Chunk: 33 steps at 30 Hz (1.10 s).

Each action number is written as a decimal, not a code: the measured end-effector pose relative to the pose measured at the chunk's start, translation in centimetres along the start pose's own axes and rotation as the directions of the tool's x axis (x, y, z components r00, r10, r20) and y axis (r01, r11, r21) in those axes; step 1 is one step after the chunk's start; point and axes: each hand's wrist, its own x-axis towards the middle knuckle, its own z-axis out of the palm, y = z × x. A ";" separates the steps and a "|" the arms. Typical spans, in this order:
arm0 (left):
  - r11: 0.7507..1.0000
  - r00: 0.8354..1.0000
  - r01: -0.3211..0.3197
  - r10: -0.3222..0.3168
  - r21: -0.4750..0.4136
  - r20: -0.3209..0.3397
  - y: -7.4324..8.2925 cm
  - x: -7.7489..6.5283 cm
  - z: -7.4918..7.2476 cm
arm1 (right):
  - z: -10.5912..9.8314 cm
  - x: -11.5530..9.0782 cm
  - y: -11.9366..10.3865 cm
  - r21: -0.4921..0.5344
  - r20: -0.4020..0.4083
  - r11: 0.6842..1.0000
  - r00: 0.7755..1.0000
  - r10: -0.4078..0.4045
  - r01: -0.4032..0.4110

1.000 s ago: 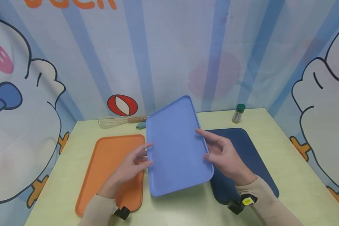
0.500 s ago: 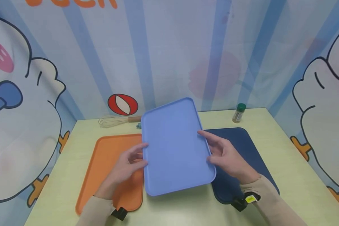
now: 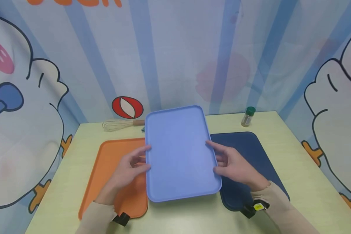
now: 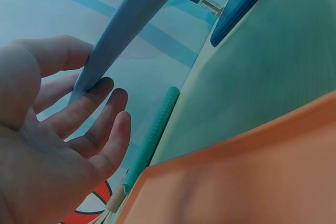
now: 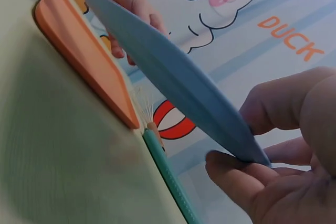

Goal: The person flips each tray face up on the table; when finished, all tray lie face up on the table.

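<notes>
A light blue rectangular tray [image 3: 179, 152] is held up over the middle of the table, raised clear of it in both wrist views. My left hand [image 3: 128, 169] pinches its left edge, thumb on the upper face and fingers beneath. On the opposite edge my right hand [image 3: 235, 162] grips the same way. Under the left hand lies an orange tray [image 3: 114, 156]; a dark blue tray [image 3: 251, 152] lies under the right hand and forearm. Seen from the left wrist, a green rod-shaped handle [image 4: 157, 135] rests behind the orange tray; the raised tray mostly hides it in the head view.
A whisk [image 3: 120, 125] with a wooden handle lies along the table's back edge. At the back right stands a small jar with a green lid [image 3: 248, 116]. A printed cloth backdrop [image 3: 175, 58] rises behind the pale table [image 3: 298, 162].
Both hands have shifted the light blue tray slightly left and turned it straighter, its far edge coming lower. The other trays, whisk and jar stay in place.
</notes>
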 end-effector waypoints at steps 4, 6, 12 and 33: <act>1.000 1.000 0.021 -0.021 0.009 0.000 0.1 0.0 0.0 | -0.1 -0.1 0.3 -0.068 -0.009 0.998 1.000 0.014 -0.014; 0.999 0.999 0.034 -0.034 0.015 0.003 0.2 0.0 0.1 | -0.2 -0.1 0.5 -0.101 -0.013 0.995 1.000 0.017 -0.019; 0.998 0.999 0.045 -0.045 0.039 0.012 0.1 0.1 0.4 | -0.5 -0.1 1.1 -0.242 -0.037 0.970 0.999 0.023 -0.032; 0.996 0.998 0.044 -0.048 0.078 0.052 -0.9 0.0 1.1 | -0.4 0.4 2.9 -0.461 -0.048 0.886 0.998 0.033 -0.052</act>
